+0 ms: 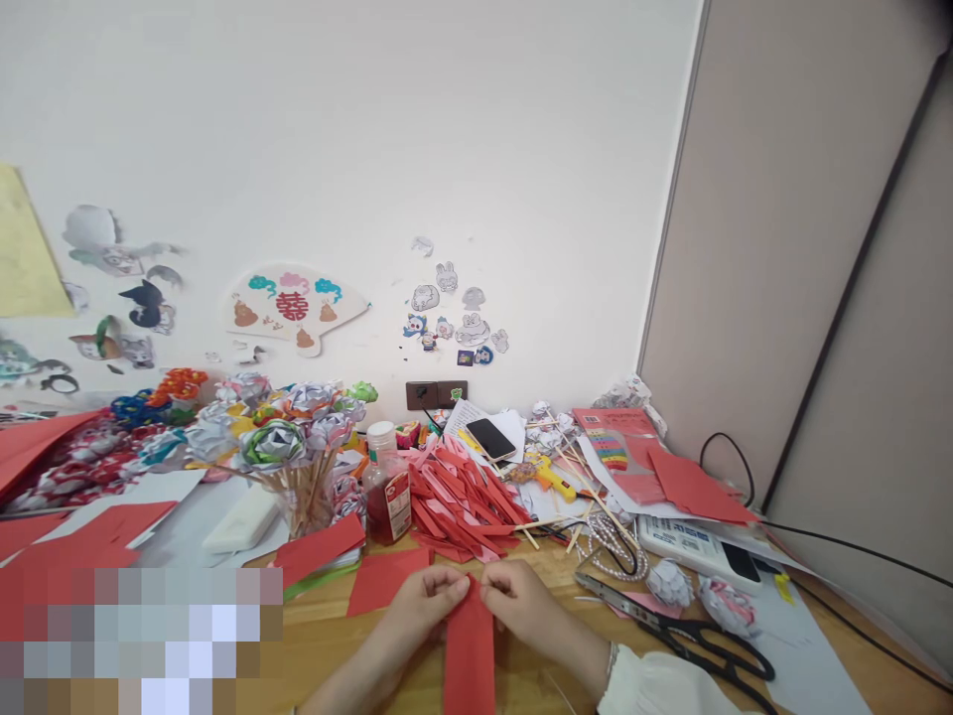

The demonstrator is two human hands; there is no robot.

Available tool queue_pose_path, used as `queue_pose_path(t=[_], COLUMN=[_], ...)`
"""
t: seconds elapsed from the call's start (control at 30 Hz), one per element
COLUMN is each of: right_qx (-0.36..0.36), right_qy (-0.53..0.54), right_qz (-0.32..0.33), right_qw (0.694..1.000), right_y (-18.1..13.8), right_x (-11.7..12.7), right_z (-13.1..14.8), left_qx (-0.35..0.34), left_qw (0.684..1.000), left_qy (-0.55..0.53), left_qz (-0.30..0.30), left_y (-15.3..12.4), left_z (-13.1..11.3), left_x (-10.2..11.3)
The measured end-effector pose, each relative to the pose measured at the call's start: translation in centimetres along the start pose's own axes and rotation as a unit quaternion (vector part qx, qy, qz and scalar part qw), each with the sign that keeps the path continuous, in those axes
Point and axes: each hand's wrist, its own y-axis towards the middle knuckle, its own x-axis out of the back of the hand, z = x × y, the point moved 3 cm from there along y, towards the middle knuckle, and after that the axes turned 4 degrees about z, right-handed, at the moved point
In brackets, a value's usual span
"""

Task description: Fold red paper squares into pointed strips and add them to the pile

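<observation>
Both of my hands pinch the far end of a long folded red paper strip (470, 650) that lies on the wooden table (335, 636) and runs toward me. My left hand (428, 596) grips the strip's top left corner with closed fingers. My right hand (521, 599) grips the top right corner, a white sleeve at its wrist. Just beyond my hands sits a heap of folded red paper strips (458, 497). A flat red paper sheet (383, 578) lies under my left hand.
Black-handled scissors (677, 626) lie right of my right hand. A bottle with red liquid (387, 492), a cup of paper flowers on sticks (290, 452), a phone (490, 438), a yellow glue gun (551, 477), crumpled paper balls (670, 581) and cables crowd the table. Wall close behind.
</observation>
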Motion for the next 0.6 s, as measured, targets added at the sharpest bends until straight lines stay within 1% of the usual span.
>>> queue_pose_path(t=[0.13,0.27,0.4,0.53,0.6], right_qx=[-0.004,-0.028,-0.056,-0.071,-0.077], right_qy=[0.006,-0.023,-0.046,-0.066,-0.076], right_qz=[-0.01,-0.037,-0.062,-0.073,-0.075], right_qw=[1.0,0.999,0.995,0.993,0.991], right_y=[0.08,0.34,0.34,0.19,0.14], right_x=[0.02,-0.07,-0.16,-0.08,0.03], right_z=[0.12,-0.31,-0.67,-0.53,-0.43], left_qx=[0.012,0.015,0.021,0.016,0.014], left_qw=[0.999,0.999,0.998,0.998,0.998], left_qy=[0.0,0.031,0.05,0.056,0.046], left_qz=[0.031,0.03,0.042,0.039,0.047], left_y=[-0.22,-0.06,-0.04,-0.22,-0.39], left_z=[-0.06,0.33,0.61,0.6,0.51], left_x=[-0.3,-0.46,-0.75,-0.87,-0.96])
